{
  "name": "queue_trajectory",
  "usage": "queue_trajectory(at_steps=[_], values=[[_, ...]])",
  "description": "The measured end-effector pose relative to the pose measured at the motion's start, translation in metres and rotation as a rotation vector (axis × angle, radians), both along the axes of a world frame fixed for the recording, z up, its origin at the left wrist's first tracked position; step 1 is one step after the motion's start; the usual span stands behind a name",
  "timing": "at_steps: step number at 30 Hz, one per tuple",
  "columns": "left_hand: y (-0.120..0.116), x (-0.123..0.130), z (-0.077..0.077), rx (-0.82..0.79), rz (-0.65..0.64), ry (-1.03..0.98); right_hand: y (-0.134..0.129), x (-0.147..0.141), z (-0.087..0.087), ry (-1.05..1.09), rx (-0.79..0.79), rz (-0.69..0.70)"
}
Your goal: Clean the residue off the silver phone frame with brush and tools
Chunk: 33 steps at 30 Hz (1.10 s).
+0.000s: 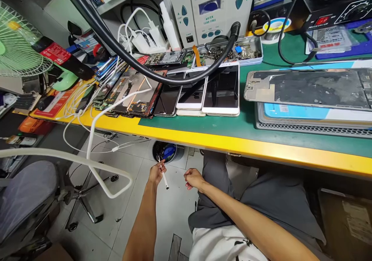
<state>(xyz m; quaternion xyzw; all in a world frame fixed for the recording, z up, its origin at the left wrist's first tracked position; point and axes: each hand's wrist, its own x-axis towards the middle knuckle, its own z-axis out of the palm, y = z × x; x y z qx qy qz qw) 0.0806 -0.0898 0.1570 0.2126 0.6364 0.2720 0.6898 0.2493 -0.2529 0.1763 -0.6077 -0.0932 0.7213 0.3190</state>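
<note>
Gripping a slim white rod (pixel 164 178), protruding past left hand's (pixel 157 173) fingers, frame's lower centre; curling right hand (pixel 194 179), unclear whether grasping.

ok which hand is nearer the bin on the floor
Left. The left hand, holding a slim white tool, is just at the near side of the bin; the right hand is farther off, beside the leg.

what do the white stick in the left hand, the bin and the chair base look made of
White stick: probably smooth plastic, judging by its even white; coated metal is possible.
Bin: perhaps plastic, dark and dull, but too shadowed to be sure.
Chair base: likely polished metal, given its silvery highlights.
</note>
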Motion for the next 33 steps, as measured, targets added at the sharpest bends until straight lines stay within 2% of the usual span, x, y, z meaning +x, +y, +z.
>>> queue_trajectory(at_steps=[7,12,21,28,33], values=[[-0.039,0.015,0.013,0.157,-0.046,-0.065,-0.002,-0.002,0.0,0.0,0.072,0.12],[-0.047,0.026,0.012,0.154,-0.041,-0.08,-0.002,-0.002,0.005,0.01,0.117,0.219],[-0.044,0.032,-0.007,0.011,0.063,-0.043,-0.005,-0.005,0.005,0.008,0.149,0.339],[-0.068,0.03,-0.032,-0.17,0.108,0.001,-0.009,-0.004,0.003,-0.134,0.124,0.354],[-0.074,0.028,-0.041,-0.213,0.117,0.003,-0.01,-0.009,0.001,-0.15,0.086,0.46]])
